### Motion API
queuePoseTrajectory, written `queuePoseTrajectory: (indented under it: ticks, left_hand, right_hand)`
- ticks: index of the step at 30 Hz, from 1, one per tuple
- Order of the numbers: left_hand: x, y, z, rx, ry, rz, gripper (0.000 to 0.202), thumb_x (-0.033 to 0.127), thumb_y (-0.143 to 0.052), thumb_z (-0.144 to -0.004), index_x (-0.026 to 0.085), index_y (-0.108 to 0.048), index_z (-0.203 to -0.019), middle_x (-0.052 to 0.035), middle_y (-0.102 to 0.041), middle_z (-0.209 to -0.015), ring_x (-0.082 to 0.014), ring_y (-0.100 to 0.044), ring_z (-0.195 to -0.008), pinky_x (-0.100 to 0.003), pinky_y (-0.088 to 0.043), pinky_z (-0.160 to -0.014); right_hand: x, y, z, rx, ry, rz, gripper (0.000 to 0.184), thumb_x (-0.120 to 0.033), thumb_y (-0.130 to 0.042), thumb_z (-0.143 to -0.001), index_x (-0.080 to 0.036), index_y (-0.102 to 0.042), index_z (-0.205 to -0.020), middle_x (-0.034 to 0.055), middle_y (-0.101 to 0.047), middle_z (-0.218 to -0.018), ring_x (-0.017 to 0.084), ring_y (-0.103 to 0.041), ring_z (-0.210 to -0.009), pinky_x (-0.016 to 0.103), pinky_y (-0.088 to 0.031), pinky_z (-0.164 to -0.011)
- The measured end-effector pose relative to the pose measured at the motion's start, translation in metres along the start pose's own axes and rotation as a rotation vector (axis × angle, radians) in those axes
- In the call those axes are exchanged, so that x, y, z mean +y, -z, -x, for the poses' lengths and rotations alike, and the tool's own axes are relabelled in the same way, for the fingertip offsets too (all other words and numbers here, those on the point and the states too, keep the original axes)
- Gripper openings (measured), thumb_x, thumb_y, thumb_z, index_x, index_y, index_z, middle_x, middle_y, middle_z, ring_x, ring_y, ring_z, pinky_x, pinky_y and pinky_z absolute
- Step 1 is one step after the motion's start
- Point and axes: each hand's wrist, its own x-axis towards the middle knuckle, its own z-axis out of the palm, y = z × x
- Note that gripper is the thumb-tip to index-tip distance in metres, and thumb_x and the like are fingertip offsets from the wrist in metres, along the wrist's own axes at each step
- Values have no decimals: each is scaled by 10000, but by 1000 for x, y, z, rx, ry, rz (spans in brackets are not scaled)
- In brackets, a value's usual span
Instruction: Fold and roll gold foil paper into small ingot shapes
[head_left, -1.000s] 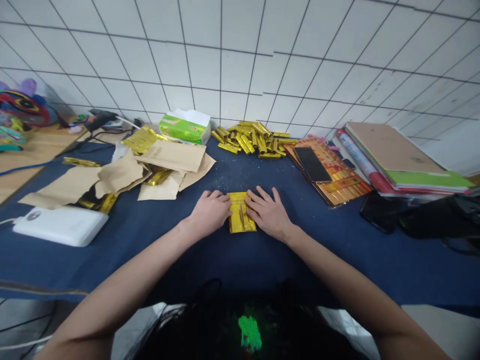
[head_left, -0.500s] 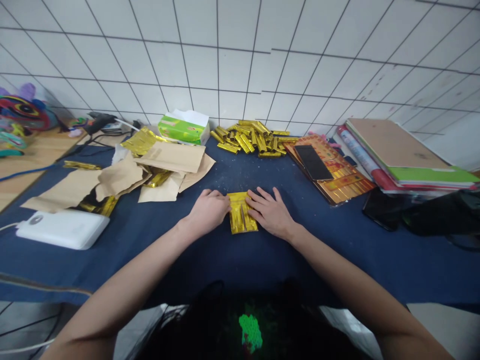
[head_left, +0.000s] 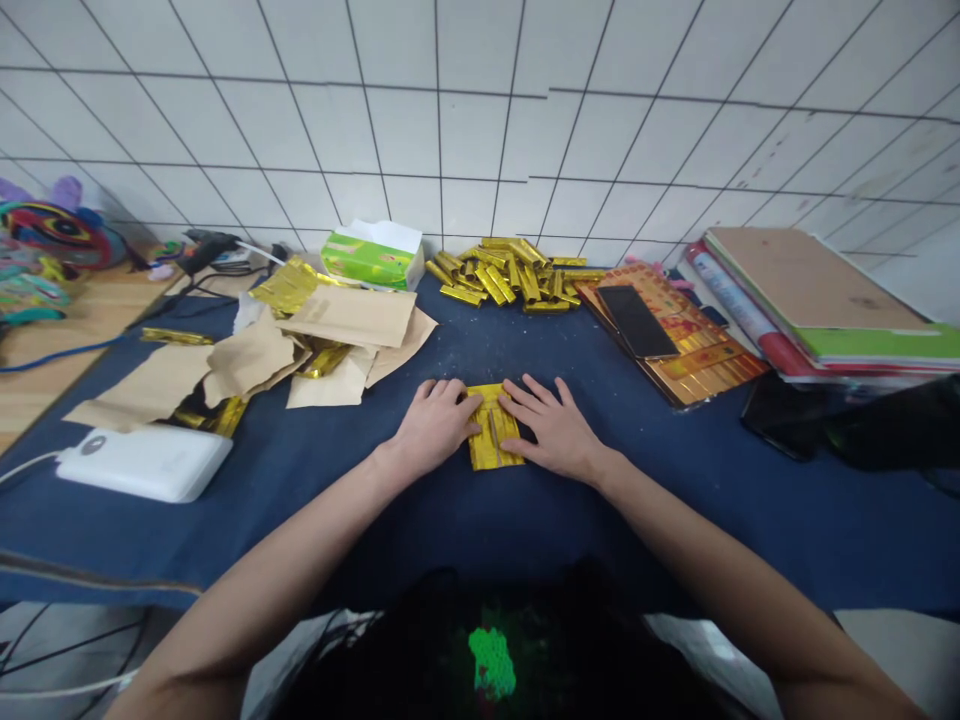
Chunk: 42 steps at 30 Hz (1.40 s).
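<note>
A folded gold foil paper [head_left: 495,440] lies on the dark blue table cloth [head_left: 480,520] in front of me. My left hand [head_left: 433,428] rests on its left edge, fingers laid flat and pressing the fold. My right hand [head_left: 553,428] lies flat on its right edge, fingers stretched toward the centre. Both hands touch the paper from either side; its middle strip shows between them.
A pile of folded gold pieces [head_left: 510,275] sits at the back by the tiled wall. Torn brown paper and gold sheets [head_left: 300,340] lie left, beside a green tissue box [head_left: 371,255] and a white device [head_left: 146,462]. A phone on a gold stack [head_left: 637,320] and books [head_left: 817,300] lie right.
The view has shifted slightly. My left fingers have slid further onto the gold paper, covering more of its left side; my right hand stays pressed on the right edge.
</note>
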Motion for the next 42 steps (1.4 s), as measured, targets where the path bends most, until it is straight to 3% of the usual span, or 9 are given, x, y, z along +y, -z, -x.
queuePoseTrajectory:
  ticks: [5, 8, 31, 37, 42]
  left_hand:
    - [2, 0, 3, -22, -22, 12, 441, 409, -558, -801, 188, -512, -1181, -122, -494, -1266, -260, -419, -1192, -445, -305, -985]
    - [2, -2, 4, -60, -41, 32, 469, 417, -527, -821, 186, -476, -1225, -107, -429, -1360, -257, -331, -1283, -478, -263, -1024]
    - [6, -6, 6, -83, -72, 17, 530, 442, -478, -840, 180, -412, -1297, -108, -384, -1397, -280, -254, -1327, -533, -231, -1037]
    - [11, -9, 7, -61, -162, 8, 481, 373, -451, -872, 125, -430, -1283, -108, -445, -1355, -218, -354, -1286, -422, -259, -1063]
    - [13, -7, 8, -74, -145, 4, 467, 383, -417, -887, 147, -420, -1291, -95, -418, -1377, -225, -363, -1281, -458, -284, -1041]
  right_hand:
    - [1, -2, 0, 1, 0, -3, 651, -607, -369, -817, -232, -356, -1349, 48, -324, -1441, 308, -246, -1324, 630, -167, -1017]
    - [1, -3, 0, 0, 1, -1, 643, -604, -354, -825, -230, -358, -1349, 44, -321, -1442, 299, -243, -1326, 617, -165, -1026]
    - [-1, -3, 1, 23, 9, -10, 680, -619, -370, -811, -213, -349, -1355, 68, -323, -1440, 306, -234, -1329, 620, -159, -1029]
    - [-2, -1, 2, 10, 22, -15, 651, -596, -349, -833, -190, -366, -1342, 64, -306, -1446, 286, -208, -1341, 616, -139, -1036]
    - [-3, -1, 2, -6, 14, -31, 641, -582, -323, -847, -189, -352, -1352, 60, -304, -1448, 303, -208, -1338, 626, -141, -1031]
